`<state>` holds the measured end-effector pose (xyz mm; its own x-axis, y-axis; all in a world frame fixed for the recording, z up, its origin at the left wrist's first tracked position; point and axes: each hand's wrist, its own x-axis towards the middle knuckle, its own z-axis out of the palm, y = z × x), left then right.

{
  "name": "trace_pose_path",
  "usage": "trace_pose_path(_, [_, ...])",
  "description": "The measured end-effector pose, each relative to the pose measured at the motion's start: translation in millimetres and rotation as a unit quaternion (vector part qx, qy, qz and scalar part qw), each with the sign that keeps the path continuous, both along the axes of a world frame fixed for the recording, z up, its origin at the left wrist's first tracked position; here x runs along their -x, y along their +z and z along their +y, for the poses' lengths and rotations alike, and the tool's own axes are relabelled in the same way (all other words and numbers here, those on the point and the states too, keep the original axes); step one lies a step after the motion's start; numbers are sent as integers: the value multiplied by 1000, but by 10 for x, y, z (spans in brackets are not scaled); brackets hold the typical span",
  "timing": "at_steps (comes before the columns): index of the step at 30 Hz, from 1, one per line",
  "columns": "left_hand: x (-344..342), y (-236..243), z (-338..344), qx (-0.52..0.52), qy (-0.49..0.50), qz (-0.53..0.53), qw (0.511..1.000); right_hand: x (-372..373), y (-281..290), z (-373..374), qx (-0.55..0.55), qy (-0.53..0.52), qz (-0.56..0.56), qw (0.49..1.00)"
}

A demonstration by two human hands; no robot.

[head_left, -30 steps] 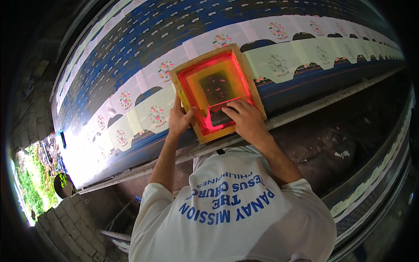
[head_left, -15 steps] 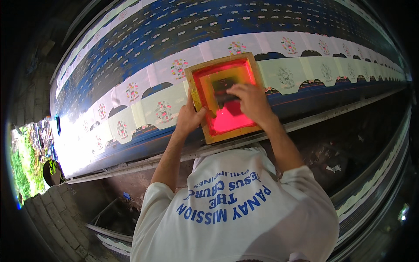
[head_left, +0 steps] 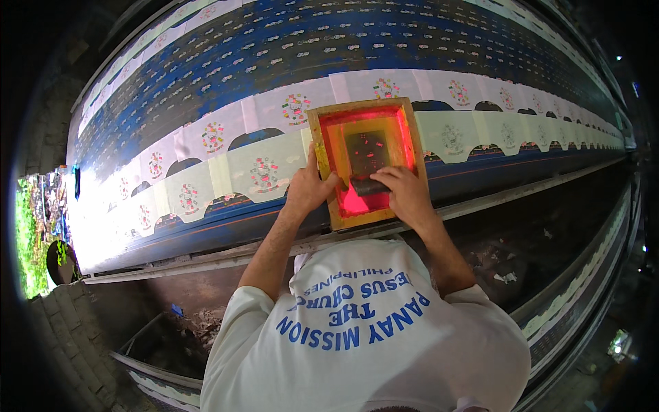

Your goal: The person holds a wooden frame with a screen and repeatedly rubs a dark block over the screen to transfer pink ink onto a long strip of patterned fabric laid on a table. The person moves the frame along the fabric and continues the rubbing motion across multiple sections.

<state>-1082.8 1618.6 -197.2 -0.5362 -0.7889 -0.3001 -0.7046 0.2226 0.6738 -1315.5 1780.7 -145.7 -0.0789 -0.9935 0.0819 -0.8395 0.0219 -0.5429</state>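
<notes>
A wooden screen-printing frame (head_left: 420, 161) lies over the row of pale fabric pieces, slightly tilted. My left hand (head_left: 309, 187) grips its left side, thumb on the near part of the rim and fingers along the outer edge. Inside the frame, my right hand (head_left: 410, 198) is closed on a dark squeegee (head_left: 368, 185), which rests on the mesh near the frame's close end. Bright pink ink (head_left: 355, 204) pools beside the squeegee. Beyond it shows a dark stencil area (head_left: 366, 151) with small pink patches. The fabric directly under the frame is hidden.
Pale fabric pieces (head_left: 257, 172) with round printed designs run in rows along the long blue-black table (head_left: 226, 75). A ledge (head_left: 206, 266) follows the table's near edge. Litter (head_left: 506, 277) lies on the ground at right; another long table (head_left: 570, 295) stands at lower right.
My right hand has drawn the squeegee toward me, from the frame's middle to its near end. The stencil area now shows uncovered. My left hand keeps its hold on the frame.
</notes>
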Motion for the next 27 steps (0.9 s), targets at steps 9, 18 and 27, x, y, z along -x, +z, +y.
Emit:
trace_pose_path(9, [-2,56,-29,-2,-17,7,1000,459,-30,-906,-31,-6,-80,996])
trace_pose_path(18, [13,107,30,-7,-6,-28,1000,241,73,-719,-52,-14,-34,998])
trace_pose_path(27, [41,-15,39,27,-2,-5,1000,-177,14,186,6,-56,25,998])
